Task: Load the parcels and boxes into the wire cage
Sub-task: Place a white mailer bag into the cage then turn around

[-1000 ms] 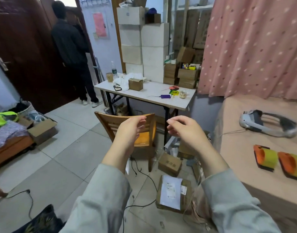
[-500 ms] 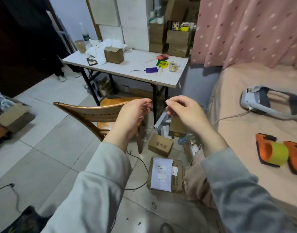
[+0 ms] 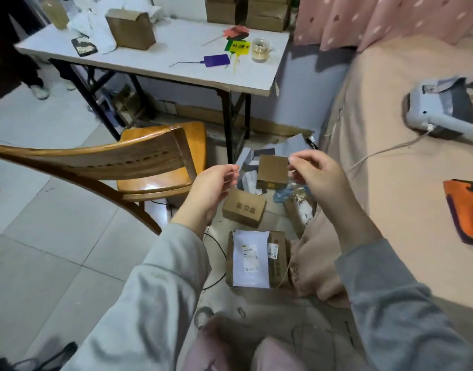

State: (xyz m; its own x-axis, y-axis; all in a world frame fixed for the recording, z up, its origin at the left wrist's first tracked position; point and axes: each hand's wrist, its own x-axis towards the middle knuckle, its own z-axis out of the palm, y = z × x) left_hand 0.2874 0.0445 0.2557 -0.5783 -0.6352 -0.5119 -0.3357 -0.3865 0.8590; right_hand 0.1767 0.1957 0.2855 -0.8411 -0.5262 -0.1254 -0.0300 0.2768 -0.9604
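Observation:
Both hands hover in the air above the floor, and I see nothing in either. My left hand [image 3: 212, 188] has loosely curled fingers. My right hand [image 3: 319, 178] is bent with its thumb near the fingertips. Below and between them lie parcels: a small brown box with printed characters [image 3: 243, 211], a flat brown parcel with a white label [image 3: 256, 259], another small brown box [image 3: 273, 171], and grey and white envelopes [image 3: 247, 163]. No wire cage is in view.
A wooden chair [image 3: 139, 162] stands left of the parcels. Behind is a white folding table [image 3: 176, 36] with a brown box [image 3: 131, 29], tags and a jar. A pink-covered bed [image 3: 390, 183] on the right holds a grey headset [image 3: 444, 108]. Cables trail on the tiles.
My view has tilted down and moved closer to the parcels on the floor. Both hands stay raised side by side in much the same pose.

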